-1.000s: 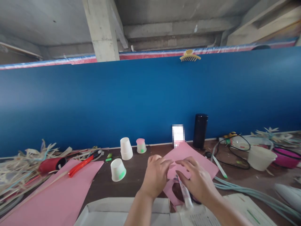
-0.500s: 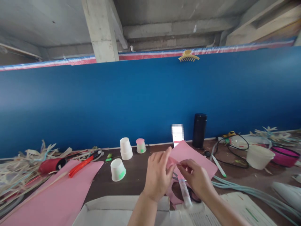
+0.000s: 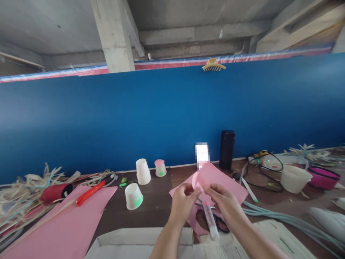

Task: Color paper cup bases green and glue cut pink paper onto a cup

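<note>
A small curled piece of pink paper [image 3: 197,182] stands up between my two hands. My left hand [image 3: 181,205] is closed on its left side, thumb against fingers. From the right, my right hand [image 3: 224,200] pinches the paper's lower edge with thumb and fingertips. Beneath and behind them lies a larger pink sheet [image 3: 229,181]. A clear tube with a pink top [image 3: 210,221] rests just below my hands. Beside it are scissors with black handles [image 3: 222,226], partly hidden by my right hand and the tube.
White paper cups [image 3: 133,196] stand upside down at left, one pink-topped cup [image 3: 160,168] behind them. A phone [image 3: 202,154] and black bottle [image 3: 227,150] stand near the blue partition [image 3: 172,115]. A white box [image 3: 134,233] lies in front; pink sheet [image 3: 70,223] and red-handled tool [image 3: 90,193] lie left.
My left hand's raised fingers have curled down into a pinch. The pink paper piece now shows upright and curled between both hands. The view has shifted slightly.
</note>
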Tool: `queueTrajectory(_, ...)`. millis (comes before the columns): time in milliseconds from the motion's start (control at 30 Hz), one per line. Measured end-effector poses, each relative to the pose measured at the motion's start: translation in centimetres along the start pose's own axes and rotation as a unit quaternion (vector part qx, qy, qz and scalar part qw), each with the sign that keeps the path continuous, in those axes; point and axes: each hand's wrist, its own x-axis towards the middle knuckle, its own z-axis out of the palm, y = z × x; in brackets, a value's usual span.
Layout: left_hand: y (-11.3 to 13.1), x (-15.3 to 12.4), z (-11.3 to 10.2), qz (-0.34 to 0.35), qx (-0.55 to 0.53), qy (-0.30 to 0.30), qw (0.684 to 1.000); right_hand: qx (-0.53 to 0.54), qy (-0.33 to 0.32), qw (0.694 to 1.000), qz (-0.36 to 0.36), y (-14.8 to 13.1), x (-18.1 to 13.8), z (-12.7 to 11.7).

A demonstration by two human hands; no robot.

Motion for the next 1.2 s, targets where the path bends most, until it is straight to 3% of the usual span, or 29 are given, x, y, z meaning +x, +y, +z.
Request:
queueTrajectory(133,-0.9,0.2,0.4,-0.031,-0.033,0.003,0.999,0.063,-0.011,0.997,0.036,-0.4,-0.7,0.4)
queueTrajectory(400,-0.3,0.4,0.1,-0.086,-0.096,0.015,0.992,0.039,-0.015,0.997,0.069,-0.5,-0.9,0.1)
queueTrajectory(933,0.1,0.3,0.0,-0.088,-0.175,-0.013,0.981,0.027,-0.064,0.995,0.078,0.3,-1.2,0.6)
queueTrajectory(1200,0.1,0.2,0.1,-0.097,-0.2,-0.026,0.975,0.02,-0.056,0.996,0.072,0.9,-0.8,0.6)
